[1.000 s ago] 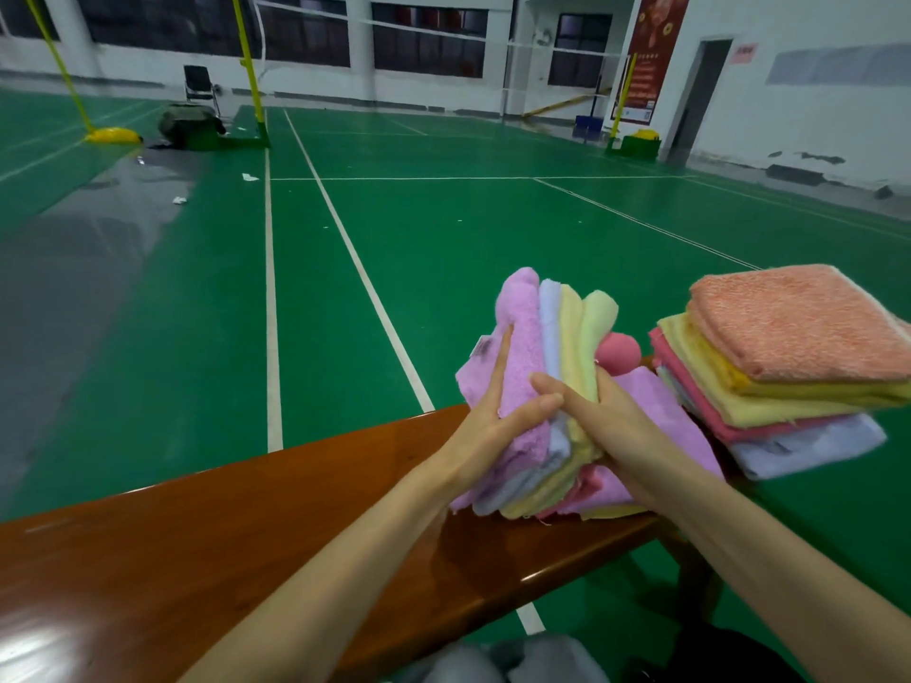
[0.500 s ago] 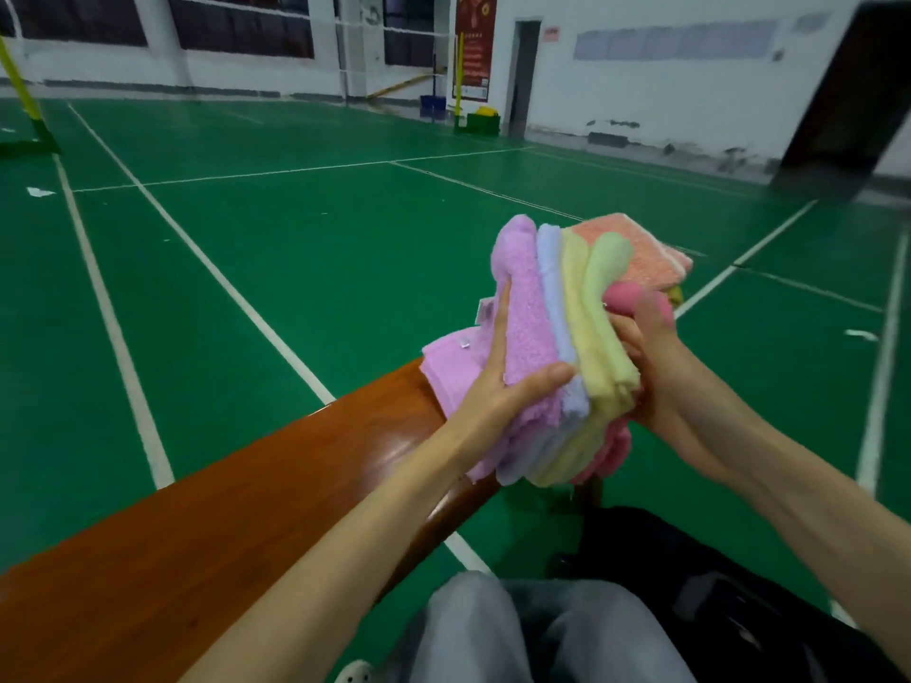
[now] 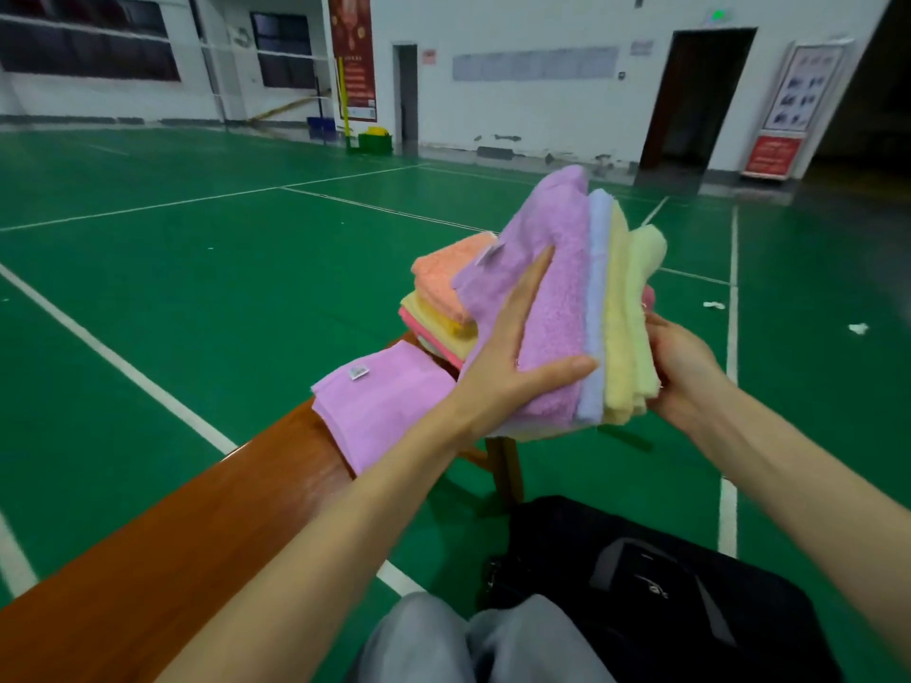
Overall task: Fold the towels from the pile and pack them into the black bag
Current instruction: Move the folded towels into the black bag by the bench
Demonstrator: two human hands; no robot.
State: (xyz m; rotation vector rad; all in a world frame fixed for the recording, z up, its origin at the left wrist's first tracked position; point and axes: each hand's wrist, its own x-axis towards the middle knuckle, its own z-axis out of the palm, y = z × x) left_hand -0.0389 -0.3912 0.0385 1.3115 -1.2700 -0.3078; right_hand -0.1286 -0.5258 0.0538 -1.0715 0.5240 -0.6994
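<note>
While the black bag [image 3: 655, 589] sits below, both hands' grip, left hand [image 3: 512, 367] and right hand [image 3: 683, 367], holds the folded towels [image 3: 586, 308].

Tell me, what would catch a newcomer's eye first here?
The bundle of folded pastel towels, held upright in mid-air between the left hand and right hand. Behind it, more folded towels sit stacked at the end of a wooden bench, and the black bag lies on the green floor below.

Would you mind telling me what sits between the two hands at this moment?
In the head view, the left hand and right hand hold a bundle of folded towels between them: purple, blue, then pale yellow.
</note>
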